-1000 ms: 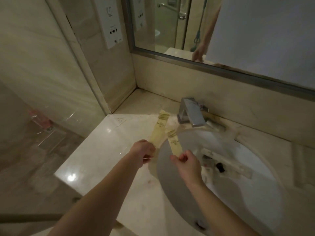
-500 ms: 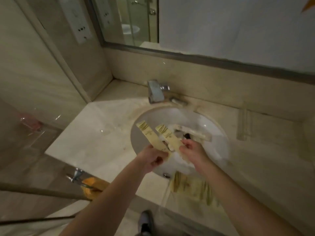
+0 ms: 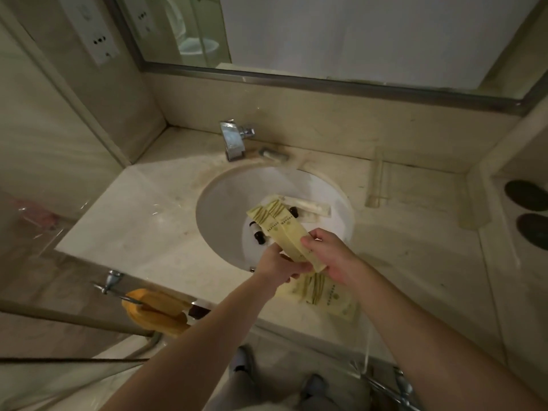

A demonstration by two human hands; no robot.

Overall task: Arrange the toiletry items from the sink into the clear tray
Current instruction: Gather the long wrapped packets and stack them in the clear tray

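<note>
Two pale yellow toiletry packets (image 3: 281, 229) are held side by side over the front of the white sink (image 3: 219, 209). My left hand (image 3: 278, 266) grips their lower ends and my right hand (image 3: 329, 253) pinches them from the right. In the basin lie a long white wrapped item (image 3: 311, 206) and small dark-capped bottles (image 3: 257, 232). Several more yellow packets (image 3: 323, 295) lie on the counter at the front edge, where the clear tray's wall (image 3: 366, 345) is faintly visible.
A chrome faucet (image 3: 234, 140) stands behind the basin. A clear holder (image 3: 377, 182) lies on the counter at right. Two dark round discs (image 3: 527, 209) sit on the raised ledge far right. An orange cloth (image 3: 157, 310) hangs below the counter's front left.
My head has tilted down and right, so the sink sits lower in view. The two packets, held apart earlier, are now together over the basin's front, in both hands.
</note>
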